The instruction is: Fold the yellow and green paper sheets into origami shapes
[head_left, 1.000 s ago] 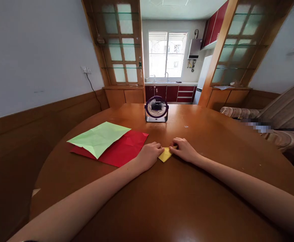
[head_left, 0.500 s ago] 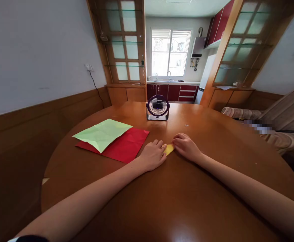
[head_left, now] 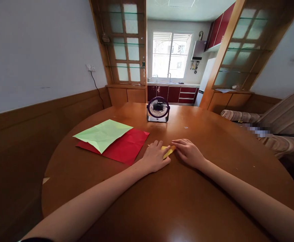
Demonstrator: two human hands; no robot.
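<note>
A small piece of folded yellow paper (head_left: 167, 153) lies on the table between my two hands. My left hand (head_left: 155, 158) rests over its left part and holds it against the tabletop, with the thumb along the near side. Its fingers cover much of the paper. The fingertips of my right hand (head_left: 188, 153) close on the paper's right end. How the folds run under the fingers is hidden. Left of my left hand, a creased green sheet (head_left: 104, 134) overlaps a creased red sheet (head_left: 126, 148).
The round wooden table (head_left: 147, 208) carries a small purple fan (head_left: 158, 108) standing upright beyond my hands. A striped chair (head_left: 288, 117) stands at the right. Tiny white scraps (head_left: 186, 127) dot the tabletop. A wall is on the left.
The fingers of my left hand have spread a little, and its thumb has moved right along the yellow paper. My right fingers have straightened somewhat. The view has tilted up slightly.
</note>
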